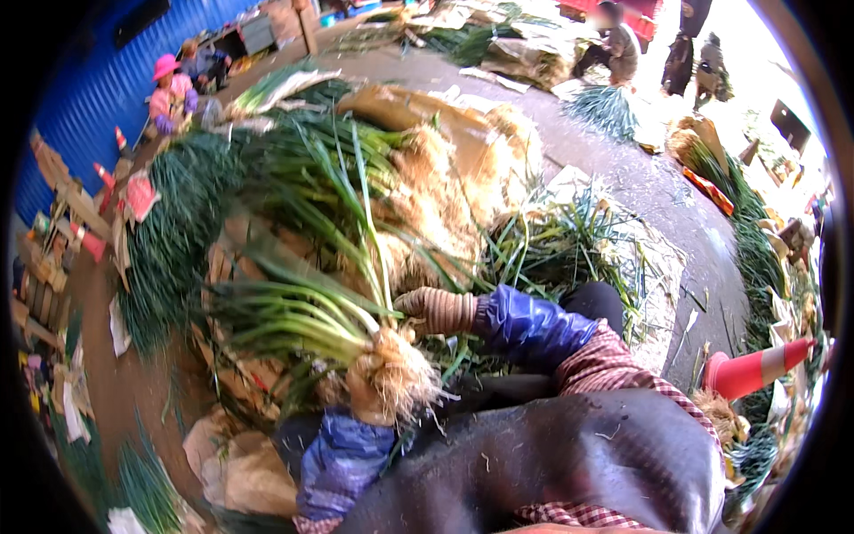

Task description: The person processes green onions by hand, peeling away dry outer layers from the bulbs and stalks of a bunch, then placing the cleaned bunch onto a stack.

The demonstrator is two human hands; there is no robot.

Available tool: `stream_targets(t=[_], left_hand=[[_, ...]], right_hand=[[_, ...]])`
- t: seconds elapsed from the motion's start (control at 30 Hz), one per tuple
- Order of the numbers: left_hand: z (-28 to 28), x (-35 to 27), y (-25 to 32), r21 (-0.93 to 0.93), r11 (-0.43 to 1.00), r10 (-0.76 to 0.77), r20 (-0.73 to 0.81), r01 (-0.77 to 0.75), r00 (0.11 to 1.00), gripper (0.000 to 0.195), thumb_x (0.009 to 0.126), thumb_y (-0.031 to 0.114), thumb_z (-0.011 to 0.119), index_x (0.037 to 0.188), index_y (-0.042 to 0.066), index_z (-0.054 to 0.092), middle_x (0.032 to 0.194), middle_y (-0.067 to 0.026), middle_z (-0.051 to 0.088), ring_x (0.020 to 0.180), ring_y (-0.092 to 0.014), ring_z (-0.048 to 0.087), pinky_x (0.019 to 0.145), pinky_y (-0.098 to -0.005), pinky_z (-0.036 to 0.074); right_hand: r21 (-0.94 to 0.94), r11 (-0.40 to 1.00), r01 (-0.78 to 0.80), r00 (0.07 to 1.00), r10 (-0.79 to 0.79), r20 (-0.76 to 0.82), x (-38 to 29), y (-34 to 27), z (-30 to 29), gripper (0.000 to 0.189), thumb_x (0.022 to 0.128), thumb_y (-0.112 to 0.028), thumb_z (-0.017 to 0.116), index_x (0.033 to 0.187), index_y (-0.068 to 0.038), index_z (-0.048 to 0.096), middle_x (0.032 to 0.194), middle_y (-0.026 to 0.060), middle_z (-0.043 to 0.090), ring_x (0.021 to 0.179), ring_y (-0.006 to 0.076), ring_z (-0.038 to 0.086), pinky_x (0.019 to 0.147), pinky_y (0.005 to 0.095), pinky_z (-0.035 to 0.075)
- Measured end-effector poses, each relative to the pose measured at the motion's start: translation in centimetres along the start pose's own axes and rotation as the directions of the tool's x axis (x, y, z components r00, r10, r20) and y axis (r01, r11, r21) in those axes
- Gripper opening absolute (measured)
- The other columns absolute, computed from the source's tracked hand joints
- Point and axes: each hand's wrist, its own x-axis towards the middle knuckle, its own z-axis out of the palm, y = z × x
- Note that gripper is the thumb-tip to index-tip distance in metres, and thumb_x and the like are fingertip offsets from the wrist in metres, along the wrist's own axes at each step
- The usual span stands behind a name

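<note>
My left hand point(365, 395) grips a bunch of green onions point(320, 317) low down, near its pale, tangled roots. The green leaves of this bunch fan out to the left and blur at their ends. In a striped work glove, my right hand point(437, 310) pinches an upright green onion stalk point(380, 260) just above those roots. Its leaves rise past the heap behind. Directly beyond both hands lies a large pile of green onions point(300, 167), with its root ends point(434, 200) turned to the right.
Loose leaves and trimmings point(560, 233) lie on a sheet to the right. A traffic cone point(750, 368) rests on its side beside my dark apron point(534, 460). More onions point(180, 233) are stacked at left. A person in a pink hat point(172, 97) and others sit farther off.
</note>
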Motion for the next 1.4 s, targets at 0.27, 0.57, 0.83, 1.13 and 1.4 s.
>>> stream_targets(t=[0.27, 0.57, 0.83, 1.13, 1.4], left_hand=[[-5.0, 0.6, 0.2, 0.391, 0.822, 0.417, 0.08, -0.413, 0.906, 0.039, 0.072, 0.012, 0.06, 0.106, -0.007, 0.058, 0.097, -0.0193, 0.064, 0.083, -0.032, 0.065, 0.078, -0.0446, 0.056], [-3.3, -0.2, -0.1, 0.412, 0.868, 0.302, 0.005, -0.277, 0.953, 0.028, 0.074, 0.015, 0.06, 0.096, -0.002, 0.056, 0.076, -0.0106, 0.058, 0.061, -0.023, 0.058, 0.055, -0.0372, 0.05], [-1.7, 0.7, -1.5, 0.383, 0.915, 0.128, 0.017, -0.124, 0.992, 0.036, 0.066, 0.02, 0.059, 0.099, 0.008, 0.052, 0.08, -0.0055, 0.051, 0.069, -0.021, 0.052, 0.062, -0.0342, 0.047], [-3.6, 1.0, -1.2, 0.415, 0.9, 0.22, -0.165, -0.135, 0.961, 0.045, 0.068, 0.013, 0.058, 0.111, 0.001, 0.053, 0.096, -0.012, 0.058, 0.084, -0.026, 0.058, 0.079, -0.0392, 0.051], [-2.3, -0.1, 0.0, -0.055, 0.998, 0.007, 0.131, 0.0, 0.991, 0.012, 0.072, 0.009, 0.057, 0.075, 0.014, 0.047, 0.064, 0.0067, 0.041, 0.044, -0.002, 0.036, 0.036, -0.0161, 0.033]], right_hand=[[-0.777, 0.628, -0.028, 0.917, 0.326, 0.231, -2.1, -1.5, 0.2, 0.007, 0.074, -0.014, 0.062, 0.074, -0.008, 0.064, 0.064, 0.0097, 0.061, 0.062, 0.0287, 0.061, 0.061, 0.0408, 0.049], [0.281, 0.766, -0.578, 0.765, 0.629, -0.139, 1.1, -1.9, -1.2, 0.024, 0.087, -0.015, 0.062, 0.107, -0.003, 0.064, 0.087, 0.0088, 0.068, 0.073, 0.0162, 0.062, 0.067, 0.031, 0.055], [0.458, 0.88, -0.129, 0.83, 0.348, -0.435, 8.3, 0.3, -1.3, 0.027, 0.084, -0.028, 0.069, 0.101, -0.006, 0.068, 0.075, 0.0051, 0.066, 0.069, 0.0128, 0.057, 0.062, 0.0303, 0.048], [0.377, 0.924, -0.059, 0.577, 0.34, -0.742, 5.2, -0.8, 1.0, 0.021, 0.092, -0.016, 0.06, 0.108, -0.005, 0.067, 0.087, 0.0009, 0.066, 0.077, 0.01, 0.056, 0.069, 0.026, 0.046], [0.644, 0.688, 0.336, 0.746, 0.223, -0.628, 3.3, -3.3, 4.4, 0.019, 0.091, -0.008, 0.061, 0.11, -0.005, 0.063, 0.102, 0.0048, 0.067, 0.089, 0.0155, 0.064, 0.076, 0.0287, 0.055]])
